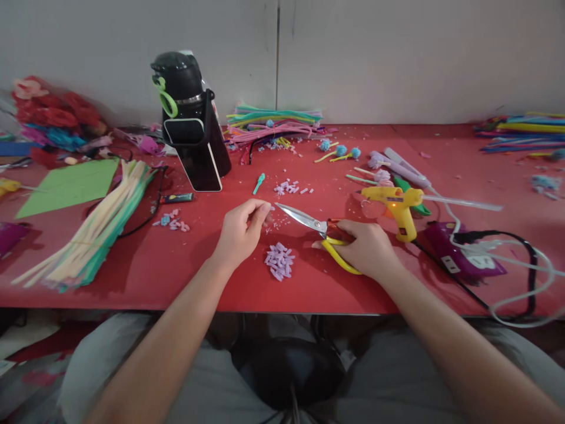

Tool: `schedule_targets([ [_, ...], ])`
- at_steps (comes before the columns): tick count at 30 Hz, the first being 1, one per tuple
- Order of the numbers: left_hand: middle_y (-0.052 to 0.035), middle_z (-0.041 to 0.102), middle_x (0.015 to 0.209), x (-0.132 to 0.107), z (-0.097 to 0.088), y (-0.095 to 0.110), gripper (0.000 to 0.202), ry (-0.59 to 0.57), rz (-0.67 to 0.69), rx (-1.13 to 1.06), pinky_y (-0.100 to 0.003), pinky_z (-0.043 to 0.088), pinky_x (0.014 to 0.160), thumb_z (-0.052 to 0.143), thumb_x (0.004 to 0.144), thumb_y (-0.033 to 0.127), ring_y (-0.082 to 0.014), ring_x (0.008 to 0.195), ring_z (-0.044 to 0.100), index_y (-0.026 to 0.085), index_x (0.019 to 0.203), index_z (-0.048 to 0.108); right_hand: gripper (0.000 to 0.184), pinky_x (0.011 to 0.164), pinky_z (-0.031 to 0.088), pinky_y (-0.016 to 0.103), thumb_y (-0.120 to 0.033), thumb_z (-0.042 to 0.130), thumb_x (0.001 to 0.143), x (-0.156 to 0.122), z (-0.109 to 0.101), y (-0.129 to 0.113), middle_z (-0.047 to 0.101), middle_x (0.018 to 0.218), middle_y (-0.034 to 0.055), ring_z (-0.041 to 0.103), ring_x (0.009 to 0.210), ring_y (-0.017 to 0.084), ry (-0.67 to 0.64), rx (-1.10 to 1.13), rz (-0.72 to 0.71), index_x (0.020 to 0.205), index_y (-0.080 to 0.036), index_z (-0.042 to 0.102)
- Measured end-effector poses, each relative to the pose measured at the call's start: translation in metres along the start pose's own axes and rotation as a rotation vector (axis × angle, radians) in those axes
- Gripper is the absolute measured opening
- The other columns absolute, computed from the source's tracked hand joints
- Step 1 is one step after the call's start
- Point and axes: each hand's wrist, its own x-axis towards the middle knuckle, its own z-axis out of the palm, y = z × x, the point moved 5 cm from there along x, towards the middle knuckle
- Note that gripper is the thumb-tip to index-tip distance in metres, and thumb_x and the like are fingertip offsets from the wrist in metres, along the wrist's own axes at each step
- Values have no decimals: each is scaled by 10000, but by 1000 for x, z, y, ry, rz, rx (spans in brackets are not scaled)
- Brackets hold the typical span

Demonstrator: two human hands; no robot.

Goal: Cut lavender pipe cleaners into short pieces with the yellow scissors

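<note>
My left hand point(243, 231) is closed in a pinch, a small lilac piece of pipe cleaner point(272, 208) just showing at the fingertips. Right beside it are the tips of the scissors point(304, 219), their blades nearly together. My right hand point(364, 247) is wrapped round the yellow handles of these scissors. Below the blades, on the red table point(247, 291), lies a pile of short lilac pieces point(279, 261). More lilac bits point(291, 187) are scattered beyond my hands, near a small teal stem point(259, 183).
A yellow glue gun point(399, 209) and white cables point(547, 277) lie at right. Behind my left hand stands a black bottle in a holder point(194, 147). Pipe cleaner bundles lie at left point(95, 229) and against the wall point(273, 121). Blue pompoms point(341, 151) sit toward the back.
</note>
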Motion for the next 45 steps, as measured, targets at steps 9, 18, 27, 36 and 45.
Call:
schedule_targets([
  [9,-4,610,681,0,-1,4,316,8,10,56,-241,435,610,481,991,400,-113,630,562,187,787,596,638,498,259,265,-802,629,642,-2,0,-1,465,516,-12,393,514,122,-70,70,22,579,-220,375],
  [18,9,574,662,0,-1,4,315,-2,8,61,-242,404,596,479,992,397,-108,619,536,187,774,567,611,489,257,267,-787,620,660,0,1,-1,476,512,-7,407,495,120,-38,39,-14,564,-219,415],
  [27,9,573,666,0,0,4,335,-23,8,57,-247,413,614,442,1007,390,-107,617,544,184,766,548,631,501,256,261,-815,608,646,-2,0,-1,463,529,-11,378,515,121,-68,71,9,594,-221,403],
  [36,6,543,640,0,3,6,388,-73,-16,43,-253,386,595,404,1020,397,-109,602,516,185,707,492,631,514,286,264,-797,656,628,-3,0,0,473,545,-10,416,535,128,-64,114,3,604,-221,401],
  [45,14,519,610,0,3,6,409,-100,-79,-80,-242,401,607,418,1018,389,-98,591,509,181,673,489,637,508,266,260,-790,663,620,-2,2,1,446,533,-19,374,524,116,-68,113,6,596,-220,378],
])
